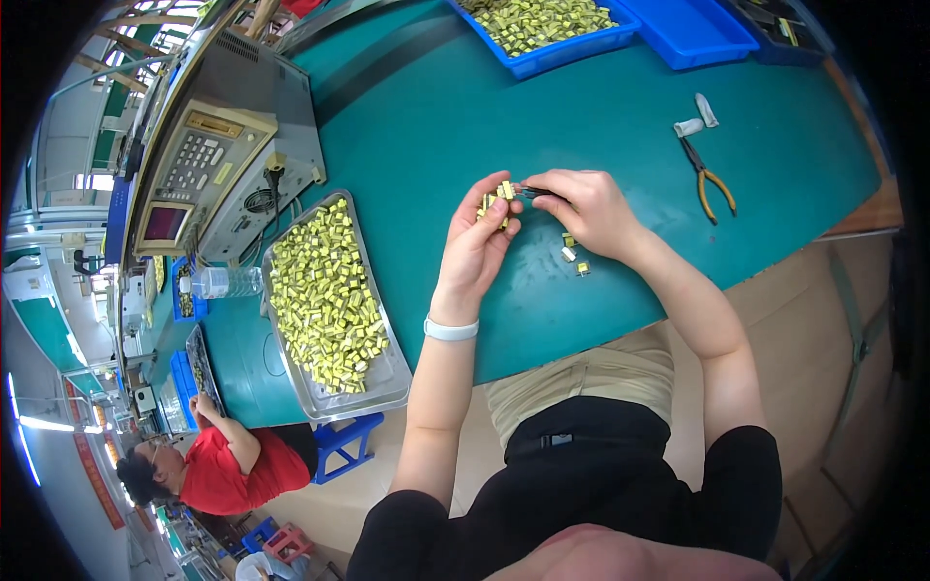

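My left hand (pixel 477 247) holds a few small yellow components (pixel 496 200) above the green table (pixel 601 145), with a white band on its wrist. My right hand (pixel 584 206) grips a thin dark tool (pixel 531 192) whose tip touches the top component in my left hand. Three loose components (pixel 572 252) lie on the table just under my right wrist. A metal tray (pixel 383 382) heaped with many of the same yellow components sits to the left of my left hand.
Yellow-handled pliers (pixel 709 179) and two white finger cots (pixel 697 116) lie at the right. Blue bins (pixel 562 53) stand at the far edge, one full of yellow parts. A grey test instrument (pixel 208 160) and a plastic bottle (pixel 228 282) sit far left. A person in red (pixel 228 465) works lower left.
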Available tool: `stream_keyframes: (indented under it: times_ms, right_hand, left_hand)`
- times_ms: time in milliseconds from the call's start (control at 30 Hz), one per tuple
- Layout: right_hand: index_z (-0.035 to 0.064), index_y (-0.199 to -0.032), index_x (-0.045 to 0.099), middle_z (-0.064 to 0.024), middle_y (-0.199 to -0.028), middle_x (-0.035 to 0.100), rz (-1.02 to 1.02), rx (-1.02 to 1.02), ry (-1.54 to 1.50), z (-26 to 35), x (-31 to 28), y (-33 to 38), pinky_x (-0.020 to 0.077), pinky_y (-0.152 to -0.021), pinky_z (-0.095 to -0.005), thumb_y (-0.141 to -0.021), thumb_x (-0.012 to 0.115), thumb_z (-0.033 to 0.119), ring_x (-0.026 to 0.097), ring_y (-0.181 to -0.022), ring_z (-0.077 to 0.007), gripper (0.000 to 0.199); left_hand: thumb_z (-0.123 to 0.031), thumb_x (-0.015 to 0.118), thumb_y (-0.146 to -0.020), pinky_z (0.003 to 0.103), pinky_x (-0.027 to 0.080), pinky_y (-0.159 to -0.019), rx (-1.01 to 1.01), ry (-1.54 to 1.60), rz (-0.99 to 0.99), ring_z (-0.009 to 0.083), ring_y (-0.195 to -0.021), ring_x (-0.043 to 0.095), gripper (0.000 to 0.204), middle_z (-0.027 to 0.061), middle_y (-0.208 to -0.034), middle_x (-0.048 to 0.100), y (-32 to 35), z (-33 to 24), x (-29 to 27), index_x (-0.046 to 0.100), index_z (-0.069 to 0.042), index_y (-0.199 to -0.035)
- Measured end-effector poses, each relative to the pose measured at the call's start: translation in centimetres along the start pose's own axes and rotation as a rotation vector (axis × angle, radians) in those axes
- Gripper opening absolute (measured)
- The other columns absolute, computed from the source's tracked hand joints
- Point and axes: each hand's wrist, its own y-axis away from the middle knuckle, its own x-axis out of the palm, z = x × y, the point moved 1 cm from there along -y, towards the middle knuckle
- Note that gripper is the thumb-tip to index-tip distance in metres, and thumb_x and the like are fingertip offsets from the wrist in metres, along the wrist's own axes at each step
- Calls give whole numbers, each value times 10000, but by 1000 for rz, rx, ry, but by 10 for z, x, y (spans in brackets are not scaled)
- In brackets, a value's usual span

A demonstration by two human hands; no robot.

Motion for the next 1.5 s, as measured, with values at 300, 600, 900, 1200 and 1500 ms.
stream_keyframes:
  times_ms: [300,600,900,1200,1500]
  right_hand:
    - [53,-997,676,-105,-881,703,-4,-69,95,-1,0,-1,523,-649,-390,-860,669,119,676,-763,-298,152]
    - [52,-999,671,-108,-881,701,-7,-65,107,-1,-1,-1,524,-653,-389,-859,669,123,677,-766,-295,157]
    - [53,-1006,668,-111,-889,700,4,-58,109,-1,-3,-1,524,-654,-389,-861,666,118,676,-773,-297,159]
    - [13,-1004,674,-122,-871,693,-9,-75,89,-1,-3,-2,517,-637,-378,-843,683,81,667,-726,-296,174]
    - [13,-1000,674,-120,-867,694,12,-79,103,-1,-4,-2,518,-634,-376,-839,685,81,668,-721,-293,175]
  left_hand:
    - [-105,616,-967,242,483,-721,14,-80,-12,126,-911,579,374,80,-1059,600,0,-2,2,525,28,-1304]
    - [-113,633,-959,232,474,-700,27,-139,-31,107,-876,570,372,72,-1030,609,0,-3,0,543,28,-1291]
    - [-123,637,-958,229,464,-694,8,-129,-2,106,-879,565,385,66,-1031,608,-1,0,2,539,32,-1296]
    - [-121,629,-962,236,460,-694,17,-105,-15,117,-901,568,381,67,-1044,608,-1,0,2,530,40,-1294]
    - [-112,618,-966,235,464,-692,23,-91,-22,118,-896,575,362,65,-1044,610,-2,2,-1,535,43,-1282]
